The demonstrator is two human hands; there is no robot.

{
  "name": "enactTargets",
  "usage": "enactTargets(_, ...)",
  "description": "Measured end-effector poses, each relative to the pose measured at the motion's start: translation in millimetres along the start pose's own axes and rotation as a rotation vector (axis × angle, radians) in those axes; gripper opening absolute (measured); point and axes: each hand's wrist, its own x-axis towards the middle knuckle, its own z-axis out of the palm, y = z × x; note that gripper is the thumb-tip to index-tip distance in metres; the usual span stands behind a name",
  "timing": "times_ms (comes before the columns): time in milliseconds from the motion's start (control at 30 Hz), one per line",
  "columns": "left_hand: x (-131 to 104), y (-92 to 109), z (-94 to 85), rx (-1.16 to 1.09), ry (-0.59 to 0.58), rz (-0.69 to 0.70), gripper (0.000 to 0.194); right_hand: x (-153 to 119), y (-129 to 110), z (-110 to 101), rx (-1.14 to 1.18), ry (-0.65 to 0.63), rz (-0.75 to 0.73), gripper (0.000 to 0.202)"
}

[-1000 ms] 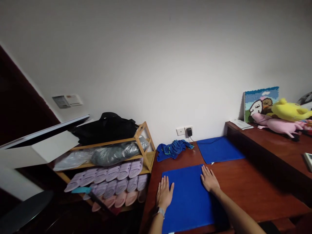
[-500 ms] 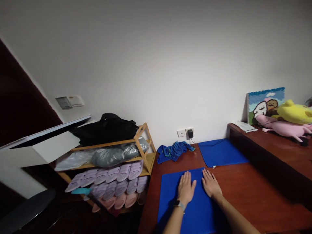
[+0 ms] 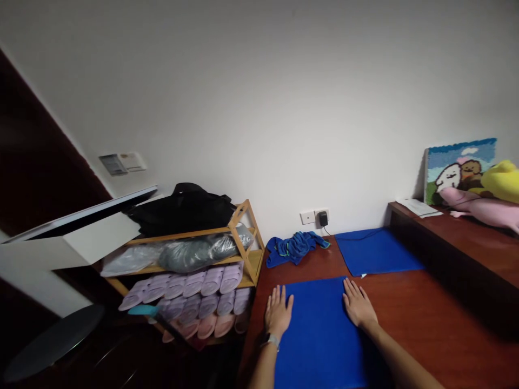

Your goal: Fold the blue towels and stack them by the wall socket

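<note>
A blue cloth [image 3: 320, 329] lies spread flat on the reddish-brown table [image 3: 430, 308]. My left hand [image 3: 278, 313] rests palm down on the cloth's left edge, fingers stretched out, a watch on the wrist. At the right edge, near the far right corner, lies my right hand [image 3: 359, 306], flat with its fingers extended. Neither hand holds anything. Behind is a second flat blue cloth [image 3: 375, 254] with a small white tag, and a crumpled blue cloth [image 3: 295, 247] sits near the wall.
A wooden rack [image 3: 253, 265] at the left holds a black bag [image 3: 182, 210], wrapped items and several slippers [image 3: 194, 283]. A black plug [image 3: 323, 218] with a cord is in the wall. Plush toys [image 3: 486, 208] and a picture [image 3: 458, 167] stand on the raised ledge at right.
My left hand has slid left across the cloth from its middle to its left edge. My right hand stays at the right edge. The view has shifted slightly.
</note>
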Motion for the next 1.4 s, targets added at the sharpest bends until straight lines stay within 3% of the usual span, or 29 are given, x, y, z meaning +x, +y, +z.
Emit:
enactTargets(67, 0.5, -17.5, 0.1, 0.016, 0.012, -0.032, 0.075, -0.8, -2.6, -4.2, -0.015, -0.012, 0.003, 0.069)
enactTargets(133, 0.9, -22.7, 2.8, 0.025, 0.026, -0.032, 0.077, -0.3, -5.4, -10.3, -0.029, -0.021, 0.007, 0.068)
enactTargets(300, 3.5, -19.8, 11.6, 0.033, 0.082, -0.018, 0.074, 8.4, -9.3, -23.2, -0.04, -0.044, 0.005, 0.068)
enactTargets(500, 6.1, -26.5, 20.7, 0.032, 0.114, -0.016, 0.07, 13.2, -8.6, -13.5, 0.014, -0.015, 0.007, 0.069)
enactTargets(667, 13.5, -23.7, 7.4, 0.102, 0.079, -0.018, 0.078, 11.5, -9.1, -13.3, 0.038, -0.011, 0.0, 0.069)
enactTargets(767, 18.7, 11.7, -9.4, 0.109, 0.114, 0.024, 0.08, 12.0, -10.0, -16.8, 0.051, -0.007, -0.004, 0.068)
enactTargets(867, 16.2, 78.6, -12.5, -0.021, 0.081, 0.239, 0.074, 12.9, -9.4, -17.0, 0.051, -0.007, 0.0, 0.068)
enactTargets(967, 8.2, 145.5, 5.3, -0.14, -0.021, 0.438, 0.068, 14.3, -6.9, -13.1, 0.02, -0.009, -0.015, 0.066)
enactTargets(1067, 2.0, 176.4, 25.4, -0.197, -0.066, 0.471, 0.065, 16.0, -4.5, -8.4, -0.007, -0.011, -0.041, 0.065)
enactTargets(1133, 0.0, 170.6, 28.8, -0.189, -0.065, 0.468, 0.065, 16.6, -4.1, -7.1, -0.005, -0.001, -0.037, 0.065)
enactTargets(1200, -1.8, 146.3, 23.1, -0.15, -0.062, 0.436, 0.066, 16.5, -4.4, -7.0, 0.009, 0.01, -0.024, 0.065)
enactTargets(1400, -20.7, 20.4, 5.6, -0.012, -0.036, 0.144, 0.074, 16.7, -4.1, -4.1, 0.056, 0.028, 0.001, 0.066)
